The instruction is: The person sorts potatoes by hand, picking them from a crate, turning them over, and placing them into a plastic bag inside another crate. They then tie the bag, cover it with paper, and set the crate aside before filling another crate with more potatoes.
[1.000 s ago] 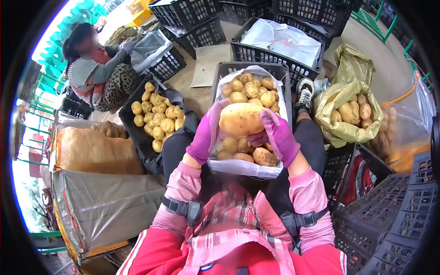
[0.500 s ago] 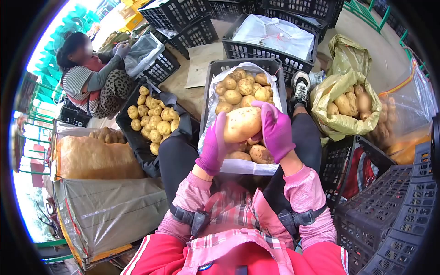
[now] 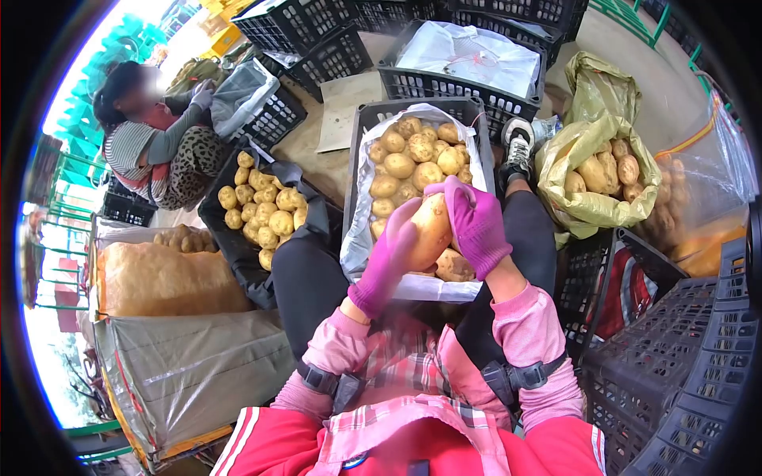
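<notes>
A large potato (image 3: 429, 232) is held up over the lined black crate (image 3: 362, 131) between my knees. My right hand (image 3: 479, 226), in a purple glove, grips its right side and top. Along its left side lies my left hand (image 3: 389, 258), gloved in purple too, slightly blurred, its fingers stretched upward; whether its fingertips touch the potato is hard to tell. Below and behind are many potatoes (image 3: 399, 165) on white lining, partly hidden by my hands.
Small potatoes (image 3: 267, 208) fill a black-lined crate at left, beside a big wrapped sack (image 3: 171, 278). A yellow-green bag (image 3: 583, 210) of potatoes stands at right. Crates (image 3: 468, 67) stand ahead. Another person (image 3: 163, 143) crouches at upper left.
The large potato has turned from nearly level to steeply tilted. My left hand has opened off its left end and its fingers have straightened; my right hand has stayed on it.
</notes>
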Tool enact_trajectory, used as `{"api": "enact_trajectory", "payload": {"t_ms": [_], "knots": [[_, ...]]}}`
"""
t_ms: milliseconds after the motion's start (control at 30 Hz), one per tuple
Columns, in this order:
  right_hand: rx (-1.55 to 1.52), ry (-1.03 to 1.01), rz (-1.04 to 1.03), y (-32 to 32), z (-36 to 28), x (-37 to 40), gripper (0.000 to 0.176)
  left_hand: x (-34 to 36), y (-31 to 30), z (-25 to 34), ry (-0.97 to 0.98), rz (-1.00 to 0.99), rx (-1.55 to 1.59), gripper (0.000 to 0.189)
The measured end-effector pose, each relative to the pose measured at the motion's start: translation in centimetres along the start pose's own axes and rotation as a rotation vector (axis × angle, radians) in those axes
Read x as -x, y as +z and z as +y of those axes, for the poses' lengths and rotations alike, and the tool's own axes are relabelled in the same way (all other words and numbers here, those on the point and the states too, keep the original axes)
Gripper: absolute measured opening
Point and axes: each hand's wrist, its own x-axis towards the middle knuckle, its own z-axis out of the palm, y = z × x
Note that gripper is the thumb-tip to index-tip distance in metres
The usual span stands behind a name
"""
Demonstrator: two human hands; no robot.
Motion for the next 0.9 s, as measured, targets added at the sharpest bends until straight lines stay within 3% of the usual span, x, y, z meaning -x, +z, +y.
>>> {"api": "enact_trajectory", "payload": {"t_ms": [100,167,233,300,467,533,600,733,767,833,900], "knots": [[-0.097,0.046,-0.043,-0.3,0.1,-0.2,0.044,0.8,-0.1,5.9,-0.225,-0.027,0.500,0.075],[-0.161,0.073,-0.152,-0.3,-0.3,-0.2,0.043,0.9,-0.8,5.6,-0.220,-0.002,0.527,0.075],[-0.096,-0.096,-0.204,0.2,-1.5,0.1,0.041,1.0,-1.6,5.7,-0.225,-0.006,0.564,0.078],[-0.002,-0.269,-0.262,0.4,-1.8,0.2,0.040,0.7,-1.5,5.9,-0.137,0.088,0.410,0.079],[-0.079,-0.044,-0.393,-0.3,-1.6,-0.2,0.038,0.3,-1.6,4.8,0.025,0.158,0.212,0.077],[-0.179,0.029,-0.417,-0.6,-2.2,-0.1,0.038,0.4,-2.1,5.1,-0.012,0.102,0.218,0.076],[-0.366,0.117,-0.419,-0.9,-3.1,0.1,0.039,0.7,-2.6,5.3,-0.162,0.060,0.479,0.072],[-0.485,0.154,-0.454,-0.7,-2.8,0.2,0.048,0.3,-4.6,4.1,-0.194,-0.355,1.120,0.070],[-0.446,0.112,-0.451,-0.3,-2.4,0.1,0.051,0.9,-4.4,4.1,-0.260,-0.322,1.160,0.072],[-0.373,0.084,-0.458,0.1,-1.7,0.0,0.058,1.1,-3.4,2.9,-0.336,0.009,0.934,0.075],[-0.449,0.074,-0.487,0.6,-2.3,0.4,0.062,1.1,-2.8,3.7,-0.422,-0.004,1.260,0.075]]}}
